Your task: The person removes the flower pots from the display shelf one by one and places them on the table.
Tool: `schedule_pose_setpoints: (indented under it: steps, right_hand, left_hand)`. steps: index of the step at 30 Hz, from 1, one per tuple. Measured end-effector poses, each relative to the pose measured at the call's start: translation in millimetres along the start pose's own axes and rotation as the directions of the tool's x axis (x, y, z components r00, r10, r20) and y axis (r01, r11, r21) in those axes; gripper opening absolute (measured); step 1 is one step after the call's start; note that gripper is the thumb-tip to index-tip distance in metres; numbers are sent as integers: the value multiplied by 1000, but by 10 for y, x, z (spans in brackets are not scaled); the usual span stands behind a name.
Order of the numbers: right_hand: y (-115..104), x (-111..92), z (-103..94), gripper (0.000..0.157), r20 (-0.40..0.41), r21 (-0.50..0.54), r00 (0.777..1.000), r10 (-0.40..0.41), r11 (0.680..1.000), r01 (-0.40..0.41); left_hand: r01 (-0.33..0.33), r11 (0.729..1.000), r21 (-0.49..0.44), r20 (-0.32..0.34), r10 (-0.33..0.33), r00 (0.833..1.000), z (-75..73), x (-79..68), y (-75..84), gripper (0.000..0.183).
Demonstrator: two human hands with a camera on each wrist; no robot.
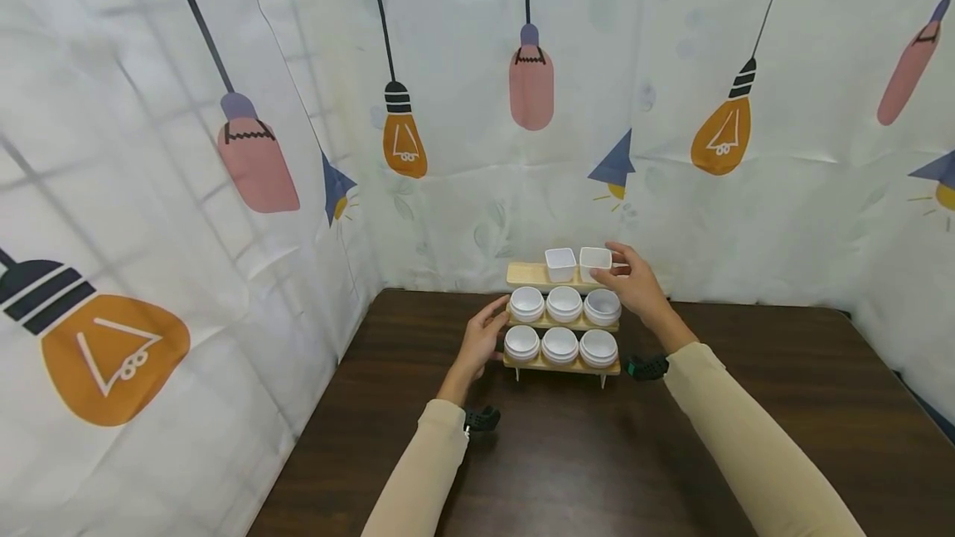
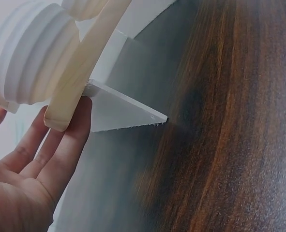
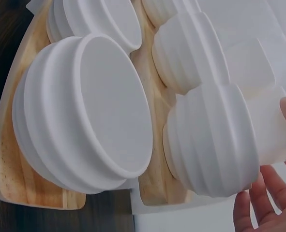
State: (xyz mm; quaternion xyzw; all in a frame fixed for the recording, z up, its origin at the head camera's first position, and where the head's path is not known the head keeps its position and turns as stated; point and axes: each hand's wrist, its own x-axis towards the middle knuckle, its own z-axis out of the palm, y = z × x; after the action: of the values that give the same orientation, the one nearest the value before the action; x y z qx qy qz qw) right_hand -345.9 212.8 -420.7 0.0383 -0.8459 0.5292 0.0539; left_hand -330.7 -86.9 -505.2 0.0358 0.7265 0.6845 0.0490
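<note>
A three-tier wooden stand (image 1: 528,274) with clear legs carries white cups. My left hand (image 1: 477,342) holds its left end; in the left wrist view the fingers (image 2: 67,150) wrap the end of a lower board (image 2: 80,72), below a ribbed round cup (image 2: 31,53). On the top tier, my right hand (image 1: 634,280) pinches the right square cup (image 1: 595,261) between thumb and fingers. Another square cup (image 1: 560,263) stands just left of it. Round cups fill the middle and lower tiers, three on each, such as the one (image 1: 598,346) at the lower right.
The stand is at the back of a dark wooden table (image 1: 567,454), close to a white curtain (image 1: 462,214) printed with lamps. Another curtain side (image 1: 246,338) hangs along the left edge. Each wrist wears a black strap (image 1: 483,419).
</note>
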Motion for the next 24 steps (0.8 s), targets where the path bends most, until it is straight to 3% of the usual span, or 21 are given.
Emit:
schedule_pose_setpoints:
  steps: [10,24]
  right_hand:
    - [-7,-9,29,75,-12,-2,1000,-3,1000,3]
    - [41,7,18,72,-7,35,1000,-15,999,15]
  left_hand:
    - [-90,996,-2,18,90,996,2,2,-59,43]
    - [-80,997,2,22,80,997,8,-12,-47,43]
